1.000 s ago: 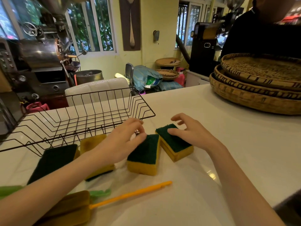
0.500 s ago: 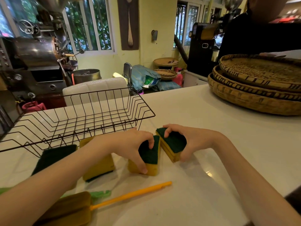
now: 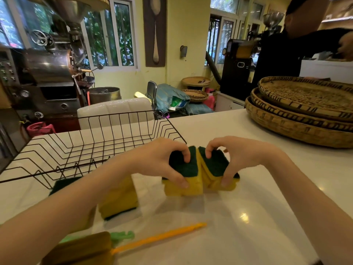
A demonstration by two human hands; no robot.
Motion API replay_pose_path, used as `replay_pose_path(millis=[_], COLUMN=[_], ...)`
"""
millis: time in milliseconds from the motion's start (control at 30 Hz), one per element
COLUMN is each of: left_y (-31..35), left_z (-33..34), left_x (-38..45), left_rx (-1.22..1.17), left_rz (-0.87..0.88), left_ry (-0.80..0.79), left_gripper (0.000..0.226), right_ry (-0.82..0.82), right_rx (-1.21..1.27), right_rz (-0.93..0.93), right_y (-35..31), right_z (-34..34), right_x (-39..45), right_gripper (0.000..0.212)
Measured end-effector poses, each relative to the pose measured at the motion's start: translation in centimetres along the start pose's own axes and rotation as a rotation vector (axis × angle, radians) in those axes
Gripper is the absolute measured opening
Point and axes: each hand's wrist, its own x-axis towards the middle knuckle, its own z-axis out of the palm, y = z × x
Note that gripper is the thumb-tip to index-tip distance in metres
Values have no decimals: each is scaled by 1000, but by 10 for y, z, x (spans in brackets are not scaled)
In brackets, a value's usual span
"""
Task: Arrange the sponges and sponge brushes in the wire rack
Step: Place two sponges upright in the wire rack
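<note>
The wire rack (image 3: 91, 148) sits empty toward the far left of the tabletop (image 3: 257, 217), so by my reading nothing is arranged yet and the whole job remains. The left hand (image 3: 160, 161) is clamped on one sponge (image 3: 183, 180), fingers over its green top and thumb on the yellow front. The right hand (image 3: 235, 157) grips a second sponge (image 3: 215, 169) the same way. The two sponges touch side by side, tipped up off the tabletop, just in front of the rack's near right corner. A third sponge (image 3: 120, 197) lies beneath the left forearm, and a dark green one (image 3: 63, 184) lies partly under the rack's near edge. Two sponge brushes rest near the front left edge: one with an orange handle (image 3: 158, 238), one with a green handle (image 3: 122, 236).
</note>
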Motion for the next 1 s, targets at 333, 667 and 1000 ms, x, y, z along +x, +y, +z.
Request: replay_pose_path(millis=[333, 667, 1000], left_y=[-15, -117, -191], left_z=[-75, -98, -73], left_x=[1, 10, 28], left_rx=[16, 128, 166], left_rz=[-2, -260, -464], left_ry=[170, 299, 125], left_gripper=[34, 42, 44], right_ry=[154, 301, 260], right_rx=[103, 246, 124], right_rz=[-176, -335, -361], right_y=[-22, -49, -67], right_z=[-56, -60, -33], right_x=[14, 132, 217], right_gripper=[53, 60, 62])
